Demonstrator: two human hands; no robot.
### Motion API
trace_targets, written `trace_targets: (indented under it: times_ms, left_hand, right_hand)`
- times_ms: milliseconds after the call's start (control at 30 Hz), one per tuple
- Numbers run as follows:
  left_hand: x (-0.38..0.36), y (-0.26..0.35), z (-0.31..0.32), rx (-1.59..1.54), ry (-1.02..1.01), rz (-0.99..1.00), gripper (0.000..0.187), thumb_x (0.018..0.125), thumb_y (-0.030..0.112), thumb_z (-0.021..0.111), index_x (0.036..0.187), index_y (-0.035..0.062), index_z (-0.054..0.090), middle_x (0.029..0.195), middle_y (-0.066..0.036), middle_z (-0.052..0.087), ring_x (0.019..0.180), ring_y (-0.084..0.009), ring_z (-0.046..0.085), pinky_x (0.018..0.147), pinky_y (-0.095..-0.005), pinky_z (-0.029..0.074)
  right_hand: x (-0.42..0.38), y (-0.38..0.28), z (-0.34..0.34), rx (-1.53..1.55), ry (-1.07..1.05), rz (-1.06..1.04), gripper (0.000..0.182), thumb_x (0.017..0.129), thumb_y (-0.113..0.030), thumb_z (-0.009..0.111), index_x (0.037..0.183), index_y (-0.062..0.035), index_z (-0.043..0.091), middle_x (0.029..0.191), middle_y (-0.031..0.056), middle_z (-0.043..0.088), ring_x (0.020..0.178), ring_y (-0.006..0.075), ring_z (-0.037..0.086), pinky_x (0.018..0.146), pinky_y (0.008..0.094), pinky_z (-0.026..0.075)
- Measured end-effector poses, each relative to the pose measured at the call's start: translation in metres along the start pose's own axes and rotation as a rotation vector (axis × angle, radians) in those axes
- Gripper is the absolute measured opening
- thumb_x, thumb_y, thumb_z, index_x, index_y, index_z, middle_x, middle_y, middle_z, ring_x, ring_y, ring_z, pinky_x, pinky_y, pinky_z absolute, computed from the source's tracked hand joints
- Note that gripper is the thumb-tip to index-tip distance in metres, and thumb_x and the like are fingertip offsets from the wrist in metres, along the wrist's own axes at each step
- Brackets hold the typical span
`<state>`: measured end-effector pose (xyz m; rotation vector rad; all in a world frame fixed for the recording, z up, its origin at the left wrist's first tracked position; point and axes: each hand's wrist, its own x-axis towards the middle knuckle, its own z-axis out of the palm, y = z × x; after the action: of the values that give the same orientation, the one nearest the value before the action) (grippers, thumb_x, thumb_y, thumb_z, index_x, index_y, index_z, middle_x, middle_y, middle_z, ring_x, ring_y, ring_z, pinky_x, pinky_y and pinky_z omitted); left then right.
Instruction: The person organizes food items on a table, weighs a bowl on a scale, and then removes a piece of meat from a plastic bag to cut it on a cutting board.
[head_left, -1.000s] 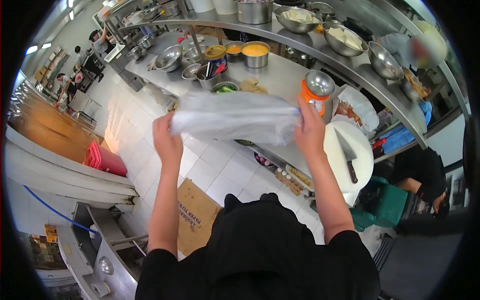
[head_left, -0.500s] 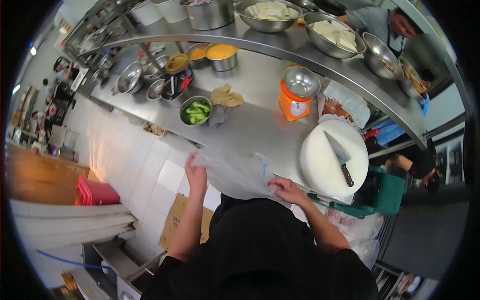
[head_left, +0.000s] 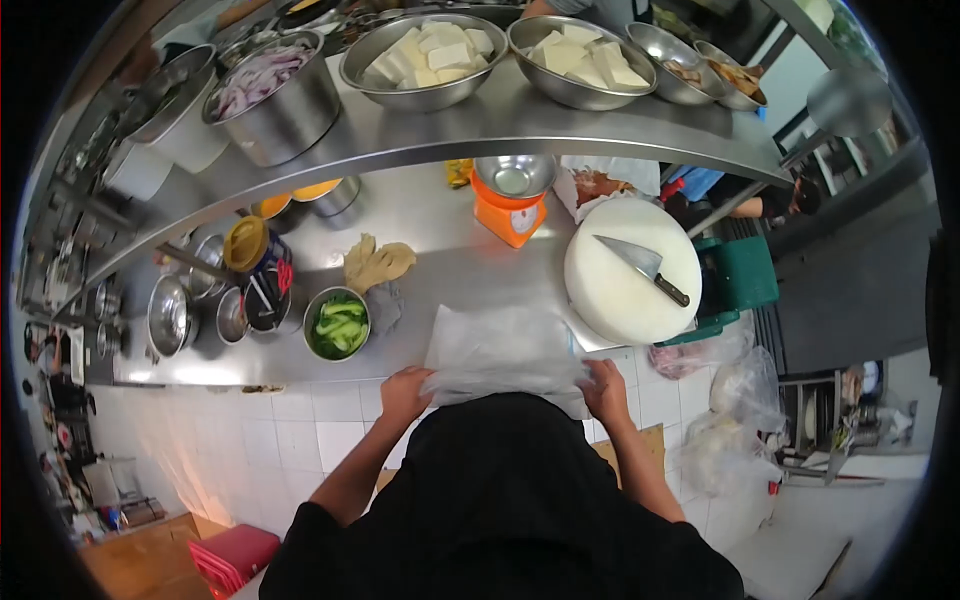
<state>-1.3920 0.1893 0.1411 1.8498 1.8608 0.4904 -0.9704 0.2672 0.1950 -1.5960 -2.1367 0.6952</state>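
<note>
A translucent plastic bag (head_left: 500,345) is stretched between my two hands at the front edge of the steel counter. My left hand (head_left: 407,392) is closed on its left side, and my right hand (head_left: 604,388) grips the right side. To the right of the bag, a cleaver with a dark handle (head_left: 672,290) lies on a round white chopping block (head_left: 610,290). An orange scale (head_left: 512,215) bears a metal bowl (head_left: 515,177) behind the bag. Left of the bag are a bowl of green vegetables (head_left: 340,327), a tan cloth (head_left: 377,264) and a grey cloth (head_left: 384,309).
A raised steel shelf (head_left: 450,152) crosses above the counter, holding bowls of white blocks (head_left: 440,55) and a pot of sliced onions (head_left: 275,110). A green crate (head_left: 745,272) stands right of the block. Part of another person shows behind the shelf.
The view has turned and moved toward the counter. The bag now hangs level between my hands, its sides drawn apart. Both hands still hold it.
</note>
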Motion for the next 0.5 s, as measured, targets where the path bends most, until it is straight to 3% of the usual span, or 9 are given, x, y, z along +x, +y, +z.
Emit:
trace_targets:
  times_ms: [100, 167, 233, 267, 333, 367, 433, 467, 500]
  left_hand:
    - [0.012, -0.016, -0.009, -0.006, 0.155, 0.090, 0.041, 0.078, 0.010, 0.071, 0.118, 0.0187, 0.072, 0.113, -0.011, 0.073, 0.097, -0.0305, 0.072, 0.080, -0.0465, 0.057]
    - [0.048, -0.009, -0.023, -1.334, 0.080, -0.472, 0.037, 0.084, 0.005, 0.058, 0.119, 0.0070, 0.069, 0.112, -0.013, 0.070, 0.096, -0.0267, 0.070, 0.081, -0.0448, 0.056]
    - [0.079, 0.046, -0.099, -1.862, 0.000, -0.781, 0.040, 0.083, 0.003, 0.053, 0.120, -0.0024, 0.064, 0.108, -0.012, 0.068, 0.095, -0.0219, 0.069, 0.078, -0.0394, 0.056]
    - [0.092, -0.065, -0.043, -2.208, -0.331, -0.343, 0.042, 0.082, 0.004, 0.053, 0.123, -0.0028, 0.061, 0.108, -0.012, 0.067, 0.099, -0.0219, 0.067, 0.082, -0.0358, 0.056]
    - [0.101, 0.025, -0.134, -1.997, -0.048, -0.639, 0.037, 0.087, 0.009, 0.057, 0.122, -0.0013, 0.061, 0.103, -0.010, 0.068, 0.093, -0.0217, 0.068, 0.084, -0.0348, 0.057]
    - [0.099, 0.030, -0.147, -1.997, -0.042, -0.640, 0.037, 0.087, 0.009, 0.057, 0.122, -0.0013, 0.061, 0.103, -0.010, 0.068, 0.093, -0.0217, 0.068, 0.084, -0.0348, 0.057]
    - [0.096, 0.034, -0.158, -1.592, -0.447, -0.164, 0.037, 0.089, 0.015, 0.065, 0.122, -0.0003, 0.062, 0.108, -0.009, 0.068, 0.091, -0.0193, 0.067, 0.083, -0.0337, 0.056]
    - [0.092, 0.038, -0.152, -1.592, -0.451, -0.165, 0.037, 0.089, 0.015, 0.065, 0.122, -0.0003, 0.062, 0.108, -0.009, 0.068, 0.091, -0.0193, 0.067, 0.083, -0.0337, 0.056]
    - [0.083, 0.042, -0.140, -1.168, -0.442, 0.055, 0.035, 0.088, 0.018, 0.069, 0.117, -0.0001, 0.064, 0.104, -0.008, 0.069, 0.088, -0.0180, 0.067, 0.079, -0.0331, 0.055]
  right_hand:
    - [-0.015, 0.060, 0.046, 0.490, 0.093, 0.333, 0.035, 0.091, -0.004, 0.064, 0.126, -0.0035, 0.062, 0.102, 0.0105, 0.070, 0.082, 0.0264, 0.067, 0.075, 0.0392, 0.056]
    - [0.000, 0.027, 0.033, 0.859, 0.018, 0.457, 0.029, 0.091, -0.005, 0.066, 0.120, -0.0033, 0.066, 0.099, 0.0074, 0.071, 0.082, 0.0214, 0.067, 0.076, 0.0352, 0.055]
    - [0.023, -0.020, 0.000, 1.589, -0.174, 0.685, 0.017, 0.092, -0.008, 0.070, 0.108, -0.0029, 0.074, 0.093, 0.0014, 0.074, 0.082, 0.0115, 0.066, 0.080, 0.0272, 0.054]
    - [0.026, -0.029, -0.019, 1.586, -0.185, 0.688, 0.017, 0.092, -0.008, 0.070, 0.108, -0.0029, 0.074, 0.093, 0.0014, 0.074, 0.082, 0.0115, 0.066, 0.080, 0.0272, 0.054]
    - [0.038, -0.026, -0.055, 1.058, -0.899, 0.504, 0.026, 0.091, -0.015, 0.078, 0.112, -0.0005, 0.074, 0.097, 0.0025, 0.075, 0.086, 0.0095, 0.066, 0.083, 0.0248, 0.053]
    - [0.048, -0.020, -0.058, 0.905, -0.981, 0.354, 0.036, 0.089, -0.020, 0.082, 0.117, 0.0012, 0.072, 0.102, 0.0036, 0.076, 0.087, 0.0093, 0.066, 0.082, 0.0249, 0.053]
    - [0.068, 0.024, -0.059, 0.953, -0.713, 0.347, 0.028, 0.096, -0.025, 0.074, 0.112, -0.0017, 0.073, 0.099, 0.0039, 0.075, 0.087, 0.0143, 0.068, 0.082, 0.0285, 0.054]
    - [0.080, 0.041, -0.058, 1.149, -0.511, 0.380, 0.028, 0.098, -0.028, 0.071, 0.111, -0.0032, 0.073, 0.099, 0.0041, 0.074, 0.088, 0.0167, 0.069, 0.081, 0.0305, 0.055]
    - [0.093, 0.004, -0.077, 1.283, -0.300, 0.496, 0.027, 0.099, -0.030, 0.069, 0.108, -0.0039, 0.071, 0.097, 0.0054, 0.072, 0.087, 0.0170, 0.067, 0.080, 0.0322, 0.055]
